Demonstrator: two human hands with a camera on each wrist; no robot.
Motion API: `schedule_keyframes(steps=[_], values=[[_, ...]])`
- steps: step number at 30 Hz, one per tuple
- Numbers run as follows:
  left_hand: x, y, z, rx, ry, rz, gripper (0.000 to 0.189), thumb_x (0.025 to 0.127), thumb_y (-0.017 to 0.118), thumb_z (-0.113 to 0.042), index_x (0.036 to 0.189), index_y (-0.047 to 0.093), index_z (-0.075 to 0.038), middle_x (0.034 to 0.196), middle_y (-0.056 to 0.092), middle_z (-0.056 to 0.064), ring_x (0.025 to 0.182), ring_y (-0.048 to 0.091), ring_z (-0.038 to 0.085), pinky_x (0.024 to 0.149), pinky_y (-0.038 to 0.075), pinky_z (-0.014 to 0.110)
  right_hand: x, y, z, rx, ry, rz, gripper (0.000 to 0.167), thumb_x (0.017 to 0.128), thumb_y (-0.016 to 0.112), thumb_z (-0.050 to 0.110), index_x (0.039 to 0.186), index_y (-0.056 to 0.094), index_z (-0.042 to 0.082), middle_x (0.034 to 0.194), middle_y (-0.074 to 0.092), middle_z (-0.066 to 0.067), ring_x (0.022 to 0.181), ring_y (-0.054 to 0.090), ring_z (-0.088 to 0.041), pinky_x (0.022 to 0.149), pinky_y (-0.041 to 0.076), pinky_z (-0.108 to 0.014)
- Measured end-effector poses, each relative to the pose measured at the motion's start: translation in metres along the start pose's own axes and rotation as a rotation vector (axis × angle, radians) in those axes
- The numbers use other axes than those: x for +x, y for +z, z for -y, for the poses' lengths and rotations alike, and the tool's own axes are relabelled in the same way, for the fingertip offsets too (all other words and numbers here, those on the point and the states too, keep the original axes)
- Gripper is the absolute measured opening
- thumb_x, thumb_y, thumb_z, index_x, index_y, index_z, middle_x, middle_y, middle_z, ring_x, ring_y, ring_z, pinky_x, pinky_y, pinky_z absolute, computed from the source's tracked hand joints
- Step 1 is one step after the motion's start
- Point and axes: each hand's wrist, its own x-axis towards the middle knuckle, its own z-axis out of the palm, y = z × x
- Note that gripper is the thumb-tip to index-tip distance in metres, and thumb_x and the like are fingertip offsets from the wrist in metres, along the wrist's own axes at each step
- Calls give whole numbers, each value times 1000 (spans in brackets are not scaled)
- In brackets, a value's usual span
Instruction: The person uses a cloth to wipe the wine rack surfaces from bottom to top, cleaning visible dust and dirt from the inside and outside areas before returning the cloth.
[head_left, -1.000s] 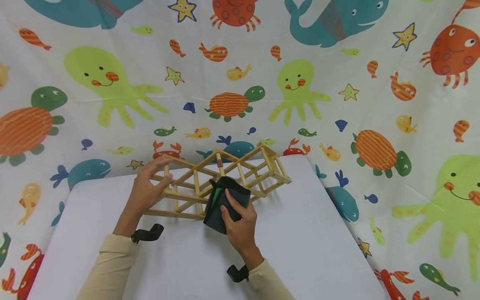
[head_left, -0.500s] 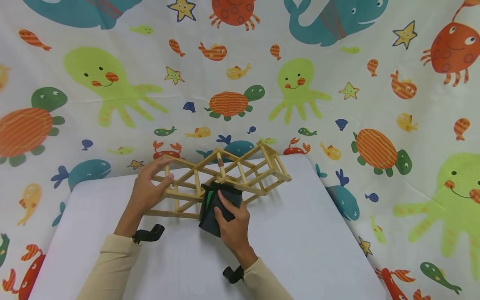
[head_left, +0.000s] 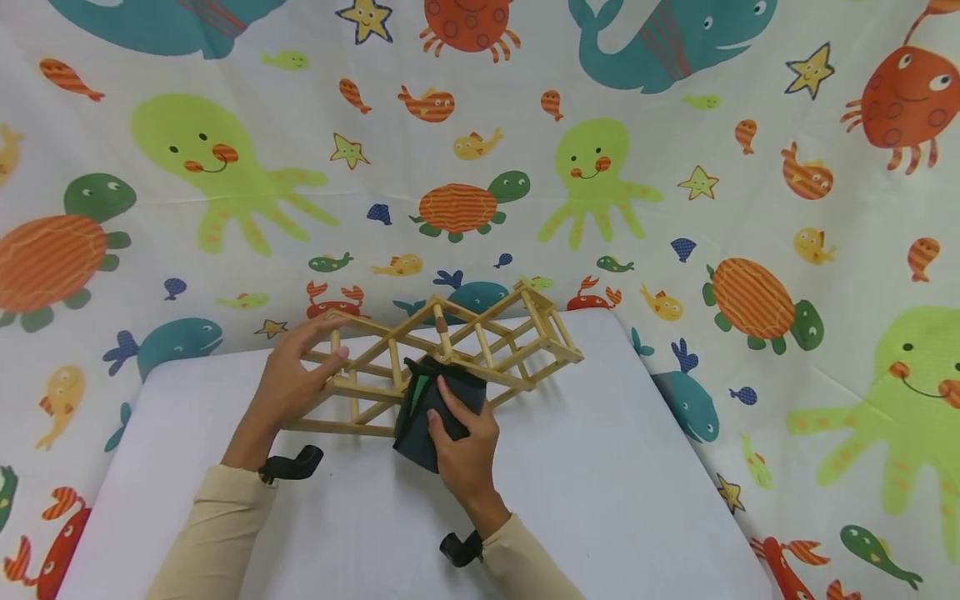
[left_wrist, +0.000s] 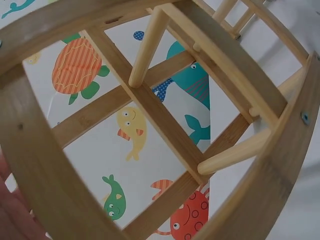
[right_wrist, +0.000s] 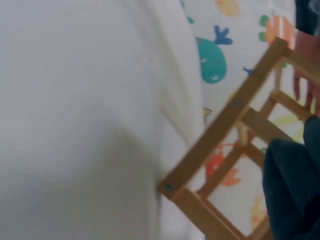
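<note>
One wooden rack, mid-frame on the surface, left end gripped by the left hand; one dark cloth, held in the right hand at the rack's lower middle; work seemingly mid-course, finished share unclear.

R hand moved slightly L vs. 1 s ago, w/ dark cloth. Cloth now hides more of wooden rack lower LH rail; rack bars on cloth's RH side newly exposed. L sleeve & wrist cam. shifted marginally L.
</note>
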Motion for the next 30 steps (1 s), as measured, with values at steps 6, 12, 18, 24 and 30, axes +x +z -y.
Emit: schedule_keyframes(steps=[6, 12, 18, 24, 30], values=[[2, -8, 0, 2, 20, 77, 55, 103, 69, -38, 154, 57, -21, 166, 46, 17, 156, 35, 47, 117, 27, 81, -17, 12, -3, 70, 170, 150, 49, 96, 76, 10, 142, 69, 25, 134, 64, -8, 119, 64, -18, 88, 64, -32], [3, -21, 0, 54, -7, 168, 61, 105, 66, -44, 159, 50, -21, 170, 40, 17, 157, 32, 51, 116, 27, 83, -16, 18, 12, 88, -54, 167, 47, 97, 75, 8, 144, 68, 16, 135, 64, -10, 121, 65, -22, 90, 64, -34], [5, -28, 3, 48, -15, 205, 63, 104, 67, -43, 159, 49, -18, 169, 40, 19, 155, 33, 53, 113, 29, 85, -3, 39, 30, 61, -249, 282, 48, 100, 73, 9, 147, 64, 11, 146, 59, -10, 130, 61, -21, 100, 60, -33], [7, -25, 5, 37, 18, 201, 60, 104, 69, -40, 157, 53, -19, 167, 44, 17, 155, 35, 50, 114, 30, 83, 1, 55, 25, -90, -307, 282, 44, 98, 75, 9, 141, 70, 15, 140, 63, -11, 122, 67, -17, 96, 58, -22], [8, -27, 2, 66, -1, 206, 60, 104, 68, -43, 157, 53, -19, 168, 43, 17, 156, 33, 50, 116, 28, 82, -9, 40, -4, -211, -268, 162, 45, 92, 77, 4, 134, 75, 20, 129, 69, -10, 112, 69, -18, 86, 60, -25]])
